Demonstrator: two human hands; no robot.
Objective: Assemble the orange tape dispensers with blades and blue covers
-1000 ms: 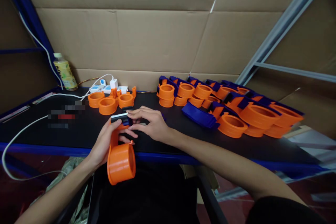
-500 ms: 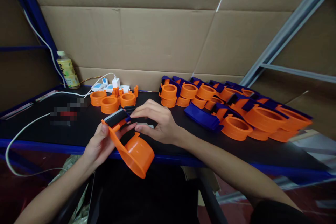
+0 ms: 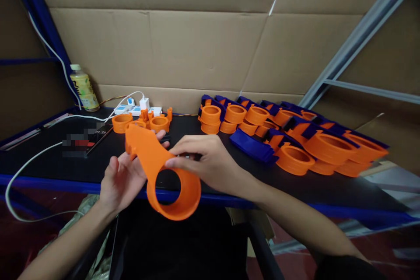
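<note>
An orange plastic tape dispenser (image 3: 149, 151) is held up over the table's front edge, its flat side facing me and its ring at the lower right. My right hand (image 3: 211, 162) pinches it between thumb and fingers where the ring meets the arm. My left hand (image 3: 122, 186) is open, palm up, behind and left of the dispenser. Its thumb stands apart, and some fingers are hidden behind the orange arm, so I cannot tell whether they touch it. The toothed blade side is turned out of sight.
Stacked orange and dark-blue tape dispensers (image 3: 295, 157) fill the table's right side, with a dark-blue curved piece (image 3: 252, 145) in front. Several orange ring parts (image 3: 159, 124) stand at the back left near a power strip (image 3: 152, 110). A phone (image 3: 98, 136), cables and a bottle (image 3: 84, 89) are further left.
The dispenser has been turned so its flat side faces me and its blade is hidden. My left hand has let go and opened; my right hand has moved onto the dispenser and grips it.
</note>
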